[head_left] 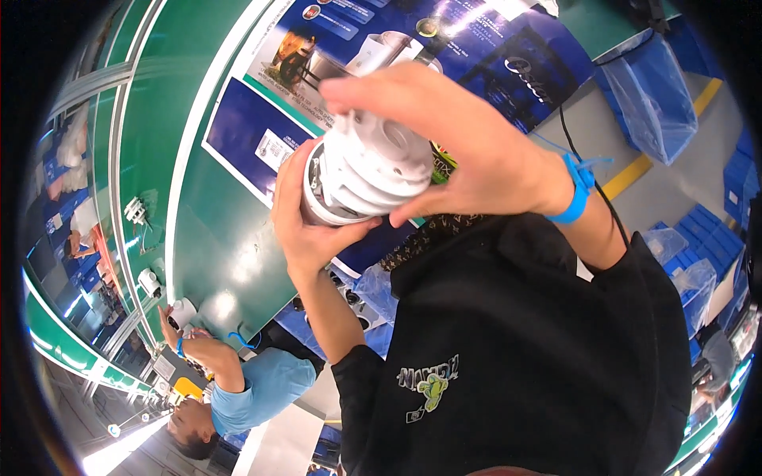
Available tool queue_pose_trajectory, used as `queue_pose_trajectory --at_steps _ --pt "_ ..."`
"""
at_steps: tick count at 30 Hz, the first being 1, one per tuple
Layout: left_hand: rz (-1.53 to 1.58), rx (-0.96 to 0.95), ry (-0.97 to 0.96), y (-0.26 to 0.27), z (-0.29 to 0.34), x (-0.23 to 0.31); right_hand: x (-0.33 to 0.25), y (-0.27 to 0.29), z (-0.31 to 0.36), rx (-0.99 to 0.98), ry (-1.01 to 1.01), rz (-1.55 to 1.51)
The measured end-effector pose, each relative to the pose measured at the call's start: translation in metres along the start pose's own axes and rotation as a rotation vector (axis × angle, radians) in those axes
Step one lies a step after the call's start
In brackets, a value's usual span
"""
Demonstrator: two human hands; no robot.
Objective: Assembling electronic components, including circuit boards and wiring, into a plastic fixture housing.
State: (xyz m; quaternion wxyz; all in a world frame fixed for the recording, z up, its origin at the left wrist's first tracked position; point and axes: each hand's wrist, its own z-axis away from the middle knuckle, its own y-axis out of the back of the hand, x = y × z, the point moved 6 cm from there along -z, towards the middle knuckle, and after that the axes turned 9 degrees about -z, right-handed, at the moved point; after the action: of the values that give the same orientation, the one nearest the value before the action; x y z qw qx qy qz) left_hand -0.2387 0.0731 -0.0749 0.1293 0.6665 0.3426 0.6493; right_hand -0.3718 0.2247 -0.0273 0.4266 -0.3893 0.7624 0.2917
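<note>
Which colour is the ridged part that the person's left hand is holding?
The ridged part is white, best seen in the head view.

The worktop [202,230] is green and glossy, with overhead light glaring in pale patches and a white strip [189,151] running along one edge. Large printed cardboard [361,24], mostly dark blue with appliance pictures, covers its upper part; whether it is one box or several pieces is hard to tell. Beside it lies a blue panel [230,131] bearing a white label [274,149]. Toward the lower left, a rounded white item [183,309] sits on the worktop. Green shows again beyond the cardboard, upper right.
</note>
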Motion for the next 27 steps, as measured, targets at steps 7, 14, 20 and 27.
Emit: queue_pose_trajectory --at_steps 7,14,20,27 --pt "0.428 0.215 0.096 -0.014 0.004 -0.015 0.006 -0.004 -0.027 0.096 0.023 -0.034" --pt "0.56 0.234 0.158 -0.016 0.001 -0.042 0.016 -0.012 -0.062 -0.06 -0.084 0.011" --pt "0.606 0.248 0.138 -0.016 0.006 -0.038 -0.021 -0.034 -0.079 -0.24 0.061 0.593" --pt "0.572 0.253 0.022 -0.015 0.005 -0.033 0.01 -0.029 -0.067 -0.308 -0.244 -0.09"
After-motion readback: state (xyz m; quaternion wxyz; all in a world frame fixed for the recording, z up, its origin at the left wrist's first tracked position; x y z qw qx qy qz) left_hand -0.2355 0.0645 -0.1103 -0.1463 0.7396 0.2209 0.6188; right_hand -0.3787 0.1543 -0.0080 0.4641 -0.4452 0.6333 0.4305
